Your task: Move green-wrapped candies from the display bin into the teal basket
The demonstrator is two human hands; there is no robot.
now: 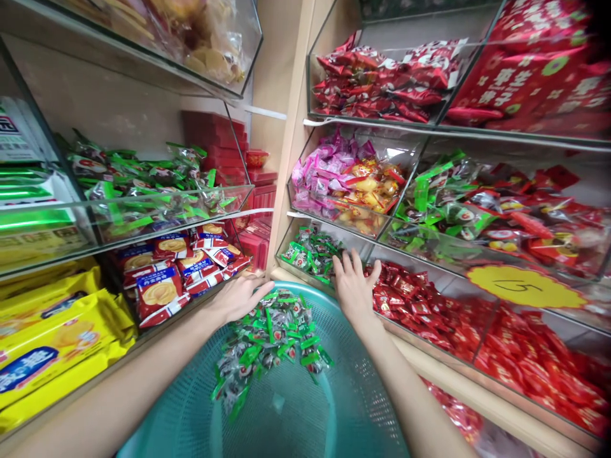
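A teal plastic basket (186, 413) stands in front of me, tilted against the shelf corner. Small green-and-clear wrapped candies (272, 337) lie heaped toward its far side. My left hand (238, 298) is at the basket's far left rim, thumb along the edge; part of its fingers is hidden. Over the front of a low corner bin, my right hand (354, 283) is open with its fingers spread, palm down and holding nothing visible. Inside that bin are similar green-wrapped candies (310, 251), just left of the fingers. Red-wrapped candies (405, 296) fill the compartment to its right.
Clear shelf bins surround the corner. Pink-wrapped sweets (324, 168) are above the right hand, and a yellow price tag (525, 286) juts out at right. On the left are red-and-blue biscuit packets (160, 289) and yellow packs (62, 350). A wooden post (286, 127) divides the shelves.
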